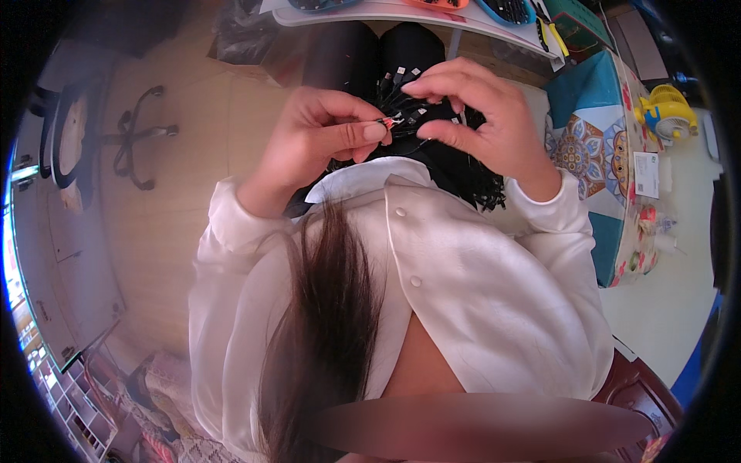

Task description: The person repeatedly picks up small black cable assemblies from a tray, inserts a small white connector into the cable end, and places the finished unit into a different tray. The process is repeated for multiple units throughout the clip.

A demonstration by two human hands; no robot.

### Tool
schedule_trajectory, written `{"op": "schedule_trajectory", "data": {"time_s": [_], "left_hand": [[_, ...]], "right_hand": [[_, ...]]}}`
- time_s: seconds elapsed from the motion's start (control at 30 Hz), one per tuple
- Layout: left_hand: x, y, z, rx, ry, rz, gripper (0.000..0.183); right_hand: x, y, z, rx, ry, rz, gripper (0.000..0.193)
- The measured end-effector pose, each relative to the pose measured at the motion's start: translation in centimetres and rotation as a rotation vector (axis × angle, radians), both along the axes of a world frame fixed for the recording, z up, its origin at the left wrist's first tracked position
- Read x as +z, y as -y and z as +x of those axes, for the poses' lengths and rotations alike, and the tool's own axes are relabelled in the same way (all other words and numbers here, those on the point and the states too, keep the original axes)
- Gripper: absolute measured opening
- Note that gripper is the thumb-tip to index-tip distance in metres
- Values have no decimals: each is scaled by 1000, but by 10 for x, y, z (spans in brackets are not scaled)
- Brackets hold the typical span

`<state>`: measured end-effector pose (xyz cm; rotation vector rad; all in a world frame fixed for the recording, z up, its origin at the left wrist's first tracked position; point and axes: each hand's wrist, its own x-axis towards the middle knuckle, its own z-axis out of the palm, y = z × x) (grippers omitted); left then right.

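My left hand (328, 135) pinches the end of a thin black cable between thumb and forefinger. Short coloured wires (394, 121), red and white among them, stick out past its fingertips. Facing it, my right hand (490, 112) is curved with thumb and fingers apart, and I see nothing gripped between them. Behind and below both hands, a bundle of black cables (405, 100) with pale USB-type plugs lies across my lap. More dark cable ends (490, 193) hang below my right wrist. The far end of the pinched cable is lost among the others.
Ahead stands a white table (370, 11) with blue and orange trays of small dark parts. Yellow-handled pliers (557, 38) lie at its right end. On my right are a box with a patterned cover (590, 154) and a small yellow fan (670, 112). A chair base (135, 139) stands left.
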<state>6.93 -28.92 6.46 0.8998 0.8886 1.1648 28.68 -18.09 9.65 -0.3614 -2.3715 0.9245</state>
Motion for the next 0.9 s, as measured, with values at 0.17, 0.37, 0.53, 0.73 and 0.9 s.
{"op": "schedule_trajectory", "data": {"time_s": [0.17,0.37,0.53,0.73,0.9], "left_hand": [[-5,-3,4,-71,192,14,13],[-7,-2,3,-79,233,-8,10],[-10,2,4,-37,372,37,10],[-13,1,5,-60,550,-47,10],[-16,0,4,-115,565,-47,12]], "right_hand": [[-7,2,-18,127,-210,214,24],[-9,2,-18,123,-233,288,16],[-7,-16,-5,-94,-179,-71,12],[-10,-11,-8,-42,-284,534,32],[-8,-1,-14,44,-340,529,32]]}}
